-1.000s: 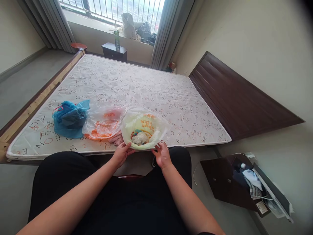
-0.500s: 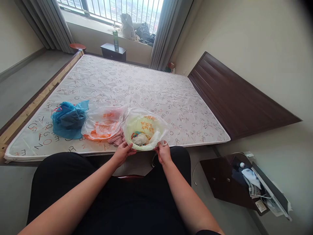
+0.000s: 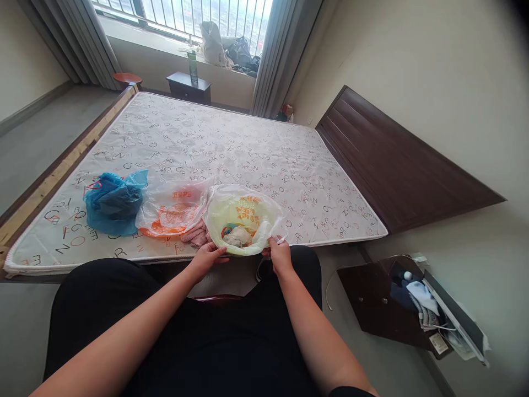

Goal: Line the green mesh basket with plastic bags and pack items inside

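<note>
A pale yellow plastic bag with orange print lies open at the near edge of the mattress, with bundled cloth items inside. My left hand grips the bag's near rim on the left. My right hand pinches the rim and a handle on the right. Beside it lie a clear bag with orange print, a pink cloth under it, and a blue bag further left.
A dark wooden headboard leans against the right wall. An open dark drawer with clothes and cables sits on the floor at right. A small dark nightstand and a green bottle stand by the window.
My right hand has shifted slightly inward and closed on the bag's right rim and handle. The bag's mouth has drawn in a little. The view drifted slightly.
</note>
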### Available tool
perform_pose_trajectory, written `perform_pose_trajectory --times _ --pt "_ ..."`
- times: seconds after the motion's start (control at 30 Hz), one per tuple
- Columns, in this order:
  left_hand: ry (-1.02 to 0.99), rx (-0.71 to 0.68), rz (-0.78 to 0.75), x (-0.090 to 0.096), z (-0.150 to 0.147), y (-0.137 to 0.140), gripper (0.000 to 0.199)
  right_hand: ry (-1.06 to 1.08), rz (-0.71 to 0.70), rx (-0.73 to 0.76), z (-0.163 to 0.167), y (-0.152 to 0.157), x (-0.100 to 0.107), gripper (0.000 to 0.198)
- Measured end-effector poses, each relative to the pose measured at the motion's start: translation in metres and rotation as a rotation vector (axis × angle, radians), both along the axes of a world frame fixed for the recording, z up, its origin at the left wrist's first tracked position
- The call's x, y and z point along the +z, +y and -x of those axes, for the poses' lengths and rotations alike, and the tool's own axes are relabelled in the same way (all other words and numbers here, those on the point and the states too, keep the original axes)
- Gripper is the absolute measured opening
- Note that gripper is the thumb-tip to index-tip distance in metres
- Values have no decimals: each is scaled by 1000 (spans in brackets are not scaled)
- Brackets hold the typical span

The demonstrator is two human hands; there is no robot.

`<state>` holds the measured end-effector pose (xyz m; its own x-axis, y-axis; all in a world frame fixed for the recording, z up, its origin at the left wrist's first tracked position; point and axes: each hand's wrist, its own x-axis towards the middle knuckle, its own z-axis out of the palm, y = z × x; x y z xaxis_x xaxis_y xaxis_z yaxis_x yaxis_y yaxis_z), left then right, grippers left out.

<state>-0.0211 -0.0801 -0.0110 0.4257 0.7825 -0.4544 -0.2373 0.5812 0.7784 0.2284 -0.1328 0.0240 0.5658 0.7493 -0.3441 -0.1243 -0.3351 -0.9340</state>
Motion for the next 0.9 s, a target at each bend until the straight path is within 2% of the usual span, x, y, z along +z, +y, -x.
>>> perform_pose_trajectory --times 0.1,0.2,0.27,0.4,0.5,0.7,0.83,0.9 --pt "49 -12 3 1 0 0 28 -72 -25 -16 0 -5 3 23" --pt "86 9 19 4 -2 -1 25 -287 27 118 -6 -9 10 22" --pt "94 23 29 7 -3 -2 26 -301 45 199 -9 -10 16 22" --pt "53 67 68 10 -5 -3 30 27 83 276 -9 -12 27 25" --pt "-10 147 98 10 -8 -5 34 268 5 281 -6 -17 35 37" --pt "-45 238 93 4 -18 -10 34 470 -127 272 -2 -26 47 49" --pt "-24 252 123 3 -23 -13 32 612 -240 80 14 -25 39 52" --pt "-25 254 139 3 -23 -13 32 635 -228 17 28 -26 30 54"
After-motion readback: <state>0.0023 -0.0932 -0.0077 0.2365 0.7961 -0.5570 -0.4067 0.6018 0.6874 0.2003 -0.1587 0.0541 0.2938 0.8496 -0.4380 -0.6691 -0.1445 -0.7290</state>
